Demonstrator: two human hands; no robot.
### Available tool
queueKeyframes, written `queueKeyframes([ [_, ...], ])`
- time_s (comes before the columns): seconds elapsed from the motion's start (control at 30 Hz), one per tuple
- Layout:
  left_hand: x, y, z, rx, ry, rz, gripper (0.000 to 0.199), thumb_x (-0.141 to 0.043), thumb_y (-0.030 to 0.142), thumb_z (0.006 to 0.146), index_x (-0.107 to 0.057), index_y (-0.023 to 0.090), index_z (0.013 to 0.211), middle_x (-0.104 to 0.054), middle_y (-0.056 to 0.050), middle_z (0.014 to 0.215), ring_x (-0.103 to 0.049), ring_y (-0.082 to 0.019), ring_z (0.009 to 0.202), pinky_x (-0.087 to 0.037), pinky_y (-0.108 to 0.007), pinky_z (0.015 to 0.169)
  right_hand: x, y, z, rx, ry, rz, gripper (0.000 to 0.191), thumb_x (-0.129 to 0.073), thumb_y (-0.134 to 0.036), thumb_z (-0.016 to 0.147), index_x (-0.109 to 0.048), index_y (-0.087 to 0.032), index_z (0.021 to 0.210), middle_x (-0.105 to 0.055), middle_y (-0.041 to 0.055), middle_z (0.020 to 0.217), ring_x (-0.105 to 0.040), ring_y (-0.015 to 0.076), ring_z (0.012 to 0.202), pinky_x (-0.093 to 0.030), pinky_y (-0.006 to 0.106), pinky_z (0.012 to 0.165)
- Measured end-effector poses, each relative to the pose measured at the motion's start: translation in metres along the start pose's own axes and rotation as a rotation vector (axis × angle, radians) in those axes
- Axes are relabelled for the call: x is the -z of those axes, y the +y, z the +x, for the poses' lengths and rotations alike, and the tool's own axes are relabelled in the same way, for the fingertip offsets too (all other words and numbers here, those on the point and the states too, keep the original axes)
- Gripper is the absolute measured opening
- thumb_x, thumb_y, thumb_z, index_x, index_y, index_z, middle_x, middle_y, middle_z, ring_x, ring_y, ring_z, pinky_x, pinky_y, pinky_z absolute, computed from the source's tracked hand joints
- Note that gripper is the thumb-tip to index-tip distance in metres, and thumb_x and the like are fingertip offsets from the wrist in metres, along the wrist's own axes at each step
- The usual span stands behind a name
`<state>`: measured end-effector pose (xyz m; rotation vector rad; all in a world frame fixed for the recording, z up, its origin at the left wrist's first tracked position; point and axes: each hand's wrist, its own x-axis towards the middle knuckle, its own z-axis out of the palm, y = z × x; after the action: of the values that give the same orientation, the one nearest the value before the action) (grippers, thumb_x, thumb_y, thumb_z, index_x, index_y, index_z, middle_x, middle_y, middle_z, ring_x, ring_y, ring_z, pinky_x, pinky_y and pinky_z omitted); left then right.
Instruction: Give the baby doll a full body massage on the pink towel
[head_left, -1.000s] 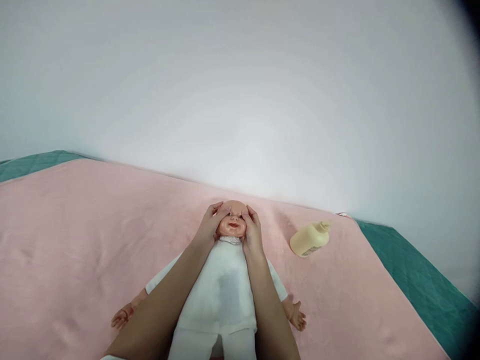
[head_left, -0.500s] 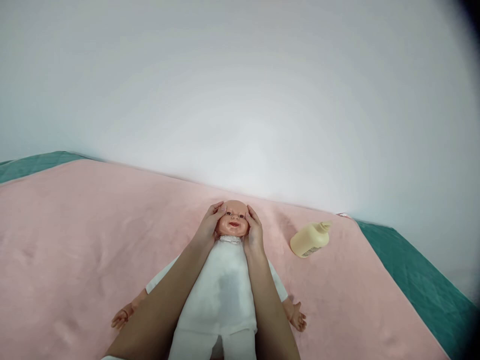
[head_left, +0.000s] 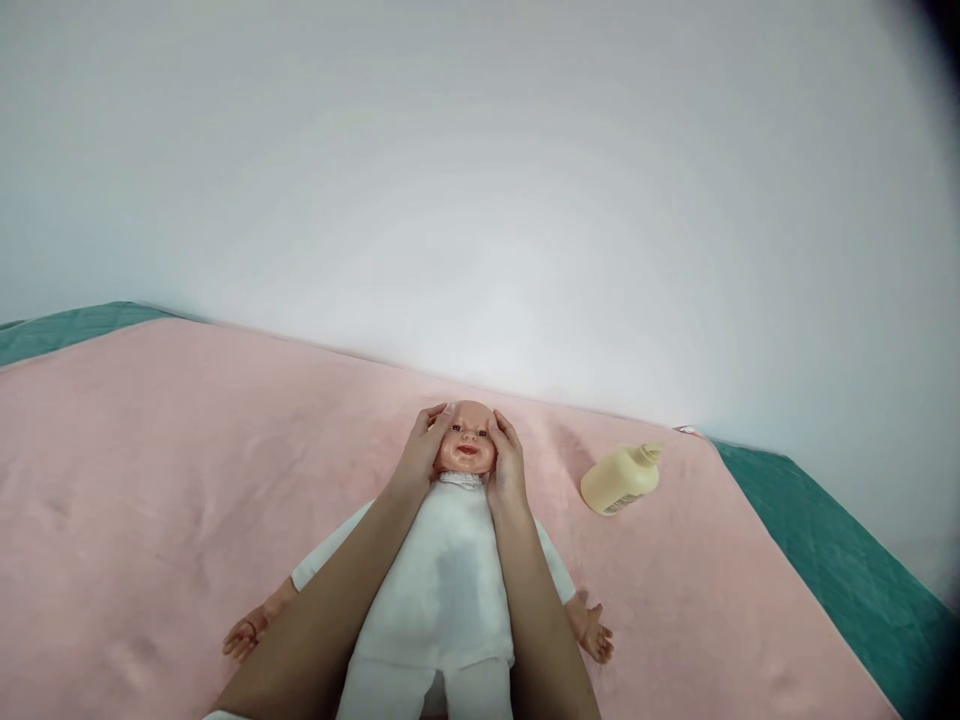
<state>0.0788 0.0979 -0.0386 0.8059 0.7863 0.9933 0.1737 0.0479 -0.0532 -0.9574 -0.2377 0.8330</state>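
A baby doll (head_left: 435, 560) in white clothes lies on its back, its arms spread out and its head (head_left: 466, 452) away from me. My left hand (head_left: 425, 445) cups the left side of the head, thumb by the temple above the eye. On the other side my right hand (head_left: 508, 455) cups the head in the same way, with its thumb at the temple. The fingertips behind the head are partly hidden. Both my forearms lie along the doll's body and cover parts of its sleeves. A greyish patch shows on the front of the shirt.
To the right of the doll a pale yellow pump bottle (head_left: 619, 482) stands on the pink sheet (head_left: 187, 480). Green cloth (head_left: 825, 550) shows beyond the sheet at the right and far left. A plain white wall (head_left: 480, 200) rises behind the far edge.
Both thumbs have slid slightly upward along the temples of the doll's head. The doll and the bottle stay in place.
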Motion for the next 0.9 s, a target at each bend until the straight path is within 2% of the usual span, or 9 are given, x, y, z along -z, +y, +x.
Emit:
queueKeyframes([
  [0.1,0.0027,-0.0052,0.0036,-0.053,-0.003,0.063,0.044,-0.077,0.037,0.076,-0.057,0.019,0.111,-0.062,-0.011,0.120,-0.066,-0.019,0.098,-0.055,-0.028,0.079,0.0000,0.0000,-0.0020,0.007,-0.014,-0.030,0.057,-0.082,-0.035,0.063,-0.061,-0.020,0.114,-0.071,0.0052,0.105,-0.068,0.0182,0.092,-0.056,0.031,0.083],
  [0.27,0.0046,-0.0063,0.0065,-0.043,0.009,0.106,0.048,-0.079,0.035,0.072,-0.057,0.019,0.112,-0.059,-0.012,0.124,-0.066,-0.021,0.096,-0.055,-0.031,0.079,0.0013,0.0020,-0.0011,0.012,-0.004,-0.051,0.060,-0.082,-0.036,0.062,-0.059,-0.020,0.115,-0.070,0.0061,0.108,-0.069,0.0182,0.091,-0.057,0.032,0.082],
  [0.67,0.0046,-0.0061,0.0051,-0.021,-0.017,0.029,0.043,-0.076,0.032,0.073,-0.056,0.020,0.109,-0.062,-0.009,0.114,-0.067,-0.018,0.090,-0.055,-0.028,0.076,0.0006,0.0026,0.0010,0.012,0.022,-0.007,0.053,-0.080,-0.031,0.061,-0.064,-0.019,0.110,-0.073,0.0040,0.097,-0.069,0.0183,0.087,-0.056,0.033,0.084],
  [0.9,0.0068,-0.0088,0.0078,-0.036,-0.028,0.014,0.041,-0.075,0.035,0.075,-0.057,0.021,0.109,-0.062,-0.008,0.115,-0.066,-0.018,0.093,-0.054,-0.028,0.077,0.0013,0.0027,0.0034,0.017,0.041,-0.016,0.047,-0.077,-0.027,0.063,-0.066,-0.018,0.108,-0.072,0.0049,0.101,-0.068,0.0185,0.090,-0.053,0.035,0.090],
])
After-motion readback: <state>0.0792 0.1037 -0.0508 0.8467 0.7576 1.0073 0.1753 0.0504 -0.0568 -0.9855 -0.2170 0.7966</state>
